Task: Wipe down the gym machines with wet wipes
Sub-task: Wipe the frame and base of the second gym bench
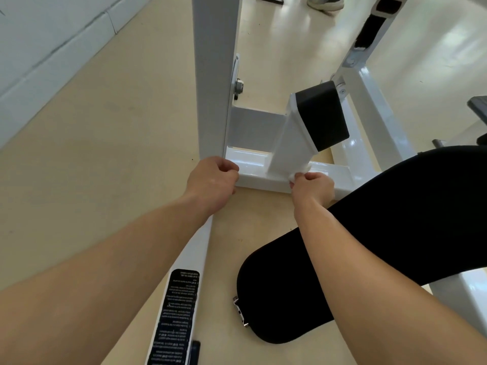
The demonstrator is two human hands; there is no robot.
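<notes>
The right hand (313,187) pinches a bunched white wet wipe (295,175) between thumb and curled fingers. It presses the wipe against the foot of a slanted white post (287,148), right where that post meets the low white base bar (250,171) of the gym machine. Only a small wad of the wipe shows above the knuckles; the rest is hidden in the hand.

The left hand (213,183) is curled into a loose fist with nothing visible in it. Its knuckles sit against the left end of the base bar, just beside the bottom of a tall white upright (213,75) that rises out of the top of the view. Both forearms reach in from the near edge, the left one crossing a white frame bar (196,248) that runs toward the viewer and carries a black warning label (178,314) with small white print.

The slanted post is topped by a black block (322,117). Behind it a second white beam (369,101) angles away to the far right. A black padded seat (369,246) fills the near right, passing under the right forearm, with a small metal bracket (240,310) at its near left edge.

The machine stands on a smooth beige floor (105,154). A pale wall (39,35) runs along the far left, and a light shoe (325,2) of another person shows at the far top edge.
</notes>
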